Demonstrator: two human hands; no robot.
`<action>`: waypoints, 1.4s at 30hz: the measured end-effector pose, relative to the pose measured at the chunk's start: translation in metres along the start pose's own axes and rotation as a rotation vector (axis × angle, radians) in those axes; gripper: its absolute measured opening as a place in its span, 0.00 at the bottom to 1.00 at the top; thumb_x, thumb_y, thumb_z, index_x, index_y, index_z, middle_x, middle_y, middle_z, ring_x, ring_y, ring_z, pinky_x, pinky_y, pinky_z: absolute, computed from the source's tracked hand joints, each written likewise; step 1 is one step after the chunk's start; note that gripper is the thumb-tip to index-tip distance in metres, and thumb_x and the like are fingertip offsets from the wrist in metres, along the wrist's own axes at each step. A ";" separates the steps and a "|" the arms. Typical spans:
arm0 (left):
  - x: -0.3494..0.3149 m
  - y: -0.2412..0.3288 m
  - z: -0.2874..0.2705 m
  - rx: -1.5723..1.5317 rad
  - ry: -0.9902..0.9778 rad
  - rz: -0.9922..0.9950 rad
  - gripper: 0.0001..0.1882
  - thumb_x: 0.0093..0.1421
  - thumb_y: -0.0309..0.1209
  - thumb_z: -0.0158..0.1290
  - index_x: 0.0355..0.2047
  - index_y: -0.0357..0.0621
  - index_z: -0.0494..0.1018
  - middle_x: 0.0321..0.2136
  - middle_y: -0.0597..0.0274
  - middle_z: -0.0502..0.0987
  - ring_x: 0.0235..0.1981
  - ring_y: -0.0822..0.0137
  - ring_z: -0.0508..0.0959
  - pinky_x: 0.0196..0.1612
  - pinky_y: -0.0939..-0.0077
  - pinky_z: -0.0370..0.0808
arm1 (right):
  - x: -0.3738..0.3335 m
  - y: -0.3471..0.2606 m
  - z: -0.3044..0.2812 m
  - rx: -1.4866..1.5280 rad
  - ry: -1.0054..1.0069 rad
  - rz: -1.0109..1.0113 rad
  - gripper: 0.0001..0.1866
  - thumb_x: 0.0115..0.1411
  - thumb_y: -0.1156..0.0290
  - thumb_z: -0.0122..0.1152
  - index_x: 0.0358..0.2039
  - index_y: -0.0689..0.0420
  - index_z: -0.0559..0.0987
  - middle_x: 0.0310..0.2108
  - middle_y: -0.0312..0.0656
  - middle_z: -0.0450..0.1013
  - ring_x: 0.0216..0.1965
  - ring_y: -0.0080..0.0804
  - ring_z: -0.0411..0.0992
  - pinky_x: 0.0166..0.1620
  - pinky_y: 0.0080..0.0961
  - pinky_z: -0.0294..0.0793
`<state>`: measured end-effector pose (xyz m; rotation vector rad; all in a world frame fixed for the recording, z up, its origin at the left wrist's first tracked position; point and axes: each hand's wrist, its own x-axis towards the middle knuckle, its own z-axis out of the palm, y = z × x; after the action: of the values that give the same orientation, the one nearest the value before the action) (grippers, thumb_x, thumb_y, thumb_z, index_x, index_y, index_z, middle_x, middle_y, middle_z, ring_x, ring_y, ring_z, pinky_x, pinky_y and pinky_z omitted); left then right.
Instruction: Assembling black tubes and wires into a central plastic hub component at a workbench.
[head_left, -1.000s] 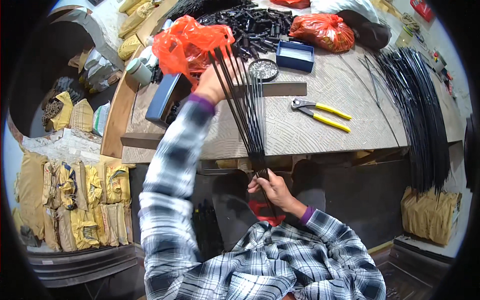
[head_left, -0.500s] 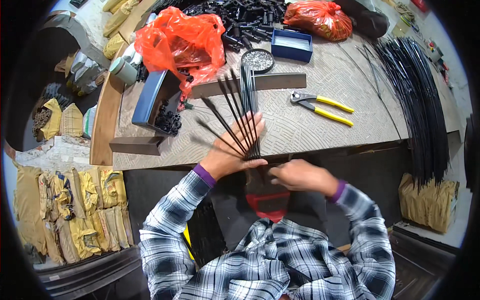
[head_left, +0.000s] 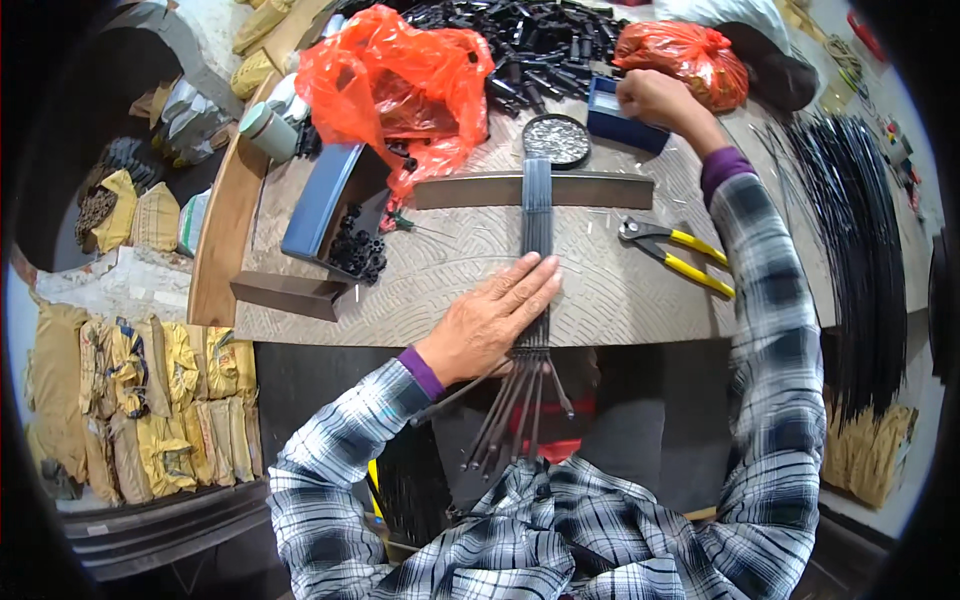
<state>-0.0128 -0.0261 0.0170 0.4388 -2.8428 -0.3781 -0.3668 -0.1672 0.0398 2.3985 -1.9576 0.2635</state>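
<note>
A bundle of thin dark metal ribs lies on the table, pointing away from me, its far ends resting over a dark metal bar. At the table's front edge the ribs meet at a joint, and several thin arms fan out from it toward me. My left hand lies flat across the bundle, fingers stretched out; its thumb is hidden. At the back right, my right hand is at a dark blue box with pale contents, its fingers curled; what they pinch is hidden.
Left of the box is a round dish of small shiny parts. Yellow-handled pliers lie at right, beside long black rods. A blue bin of black parts, red plastic bags and heaped black pieces occupy the left and back.
My right hand has moved from the table's front edge to the blue box. My left hand has laid the ribs down flat; the thin arms that fanned away now fan toward me.
</note>
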 end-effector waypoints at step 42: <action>0.008 0.001 0.012 0.175 -0.009 -0.133 0.32 0.46 0.20 0.45 0.56 0.45 0.59 0.59 0.55 0.54 0.60 0.48 0.53 0.58 0.59 0.58 | -0.060 -0.095 0.008 0.334 0.167 -0.029 0.11 0.50 0.75 0.54 0.34 0.52 0.80 0.29 0.45 0.75 0.32 0.40 0.74 0.35 0.33 0.72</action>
<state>-0.0234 -0.0254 0.0070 0.6640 -2.8758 -0.1548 -0.2850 -0.0908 0.0300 2.4898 -1.9329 0.8215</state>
